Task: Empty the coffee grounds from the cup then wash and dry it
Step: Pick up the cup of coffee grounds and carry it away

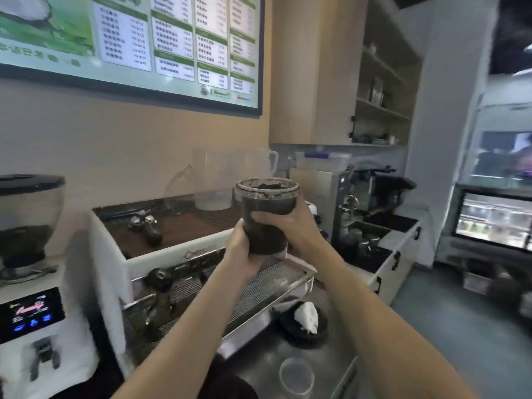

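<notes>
Both forearms reach up from the bottom of the frame and meet at its centre. The left hand [243, 249] wraps the lower wall and base of the cup [266, 217], its fingers curled round the far side. The right hand [283, 223] grips the cup's middle from the right, fingers [263, 217] curled across the front wall.

Below, a steel tabletop [259, 367] carries a clear lid [296, 375] near the bottom edge and a black dish holding a white crumpled cloth [307, 316]. An espresso machine [187, 254] fills the centre left, a grinder [28, 254] the left edge, a menu board [129, 44] the upper left, and open shelves [380, 90] the upper right.

The cup is held upright in mid-air in front of the machine, clear-walled and packed dark with grounds [266, 186] up to its rim.
</notes>
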Tool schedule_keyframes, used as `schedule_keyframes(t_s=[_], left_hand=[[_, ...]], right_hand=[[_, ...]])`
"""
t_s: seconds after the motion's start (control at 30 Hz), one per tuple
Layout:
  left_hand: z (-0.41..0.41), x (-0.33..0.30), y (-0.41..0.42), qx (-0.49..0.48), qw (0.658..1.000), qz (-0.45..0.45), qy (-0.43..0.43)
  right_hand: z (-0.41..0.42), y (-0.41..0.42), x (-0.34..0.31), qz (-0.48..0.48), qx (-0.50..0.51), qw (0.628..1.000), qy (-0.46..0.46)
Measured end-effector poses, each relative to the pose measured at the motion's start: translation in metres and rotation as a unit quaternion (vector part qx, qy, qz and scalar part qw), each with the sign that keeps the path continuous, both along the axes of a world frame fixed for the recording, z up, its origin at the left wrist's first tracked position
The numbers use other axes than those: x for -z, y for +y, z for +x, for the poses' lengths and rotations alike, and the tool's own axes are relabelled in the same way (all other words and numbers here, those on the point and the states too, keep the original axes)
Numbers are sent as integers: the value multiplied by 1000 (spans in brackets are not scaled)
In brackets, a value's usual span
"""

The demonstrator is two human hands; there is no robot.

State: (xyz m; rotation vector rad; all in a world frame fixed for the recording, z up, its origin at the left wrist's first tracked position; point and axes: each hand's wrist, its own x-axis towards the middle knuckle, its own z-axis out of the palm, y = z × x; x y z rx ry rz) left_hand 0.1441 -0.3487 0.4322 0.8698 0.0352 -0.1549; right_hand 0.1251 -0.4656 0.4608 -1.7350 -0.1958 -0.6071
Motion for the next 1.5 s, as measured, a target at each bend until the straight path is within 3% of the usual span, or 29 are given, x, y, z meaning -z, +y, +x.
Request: schedule_keyframes(t_s=[0.47,0.8,1.03,1.5], left_hand=[[-48,9,-364,241,969,-30,39],[-35,24,-553,375,926,-20,33],[41,31,-678,432,900,-49,25],[214,18,-910,453,891,-30,23]], right_hand=[[-88,-347,12,0,207,978,14],[-103,-511,26,8,336,942,21],[-35,-623,28,12,376,926,12],[135,-847,23,4,417,909,-7]])
